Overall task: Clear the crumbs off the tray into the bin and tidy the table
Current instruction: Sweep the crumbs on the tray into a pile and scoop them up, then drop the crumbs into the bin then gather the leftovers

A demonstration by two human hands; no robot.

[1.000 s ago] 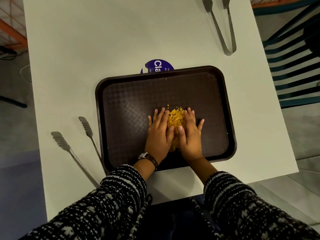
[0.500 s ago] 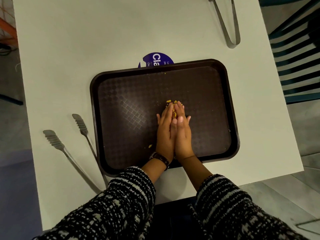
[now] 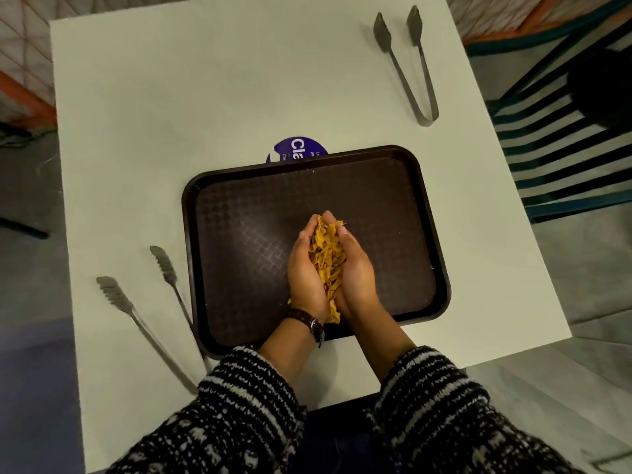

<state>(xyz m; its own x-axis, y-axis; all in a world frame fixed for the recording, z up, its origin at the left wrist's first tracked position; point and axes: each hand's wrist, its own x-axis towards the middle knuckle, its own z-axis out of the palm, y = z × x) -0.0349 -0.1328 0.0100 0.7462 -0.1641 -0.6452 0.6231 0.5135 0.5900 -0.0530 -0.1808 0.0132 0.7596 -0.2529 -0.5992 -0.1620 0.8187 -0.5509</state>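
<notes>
A dark brown tray (image 3: 239, 206) lies on the white table (image 3: 171, 97) in front of me. My left hand (image 3: 302, 268) and my right hand (image 3: 359, 271) are cupped together, palms up, above the tray's middle. Between them they hold a heap of yellow-orange crumbs (image 3: 326, 258). A few crumbs hang at the wrist end of the heap. A tiny speck lies near the tray's right rim. No bin is in view.
One pair of metal tongs (image 3: 407, 66) lies at the table's far right, another pair of tongs (image 3: 147, 313) at the near left beside the tray. A round purple sticker (image 3: 297, 150) shows behind the tray. A slatted chair (image 3: 564, 138) stands right of the table.
My hands pushed the crumb pile together on the tray, pressed palms over it, then turned palms up and lifted the crumbs off the tray surface.
</notes>
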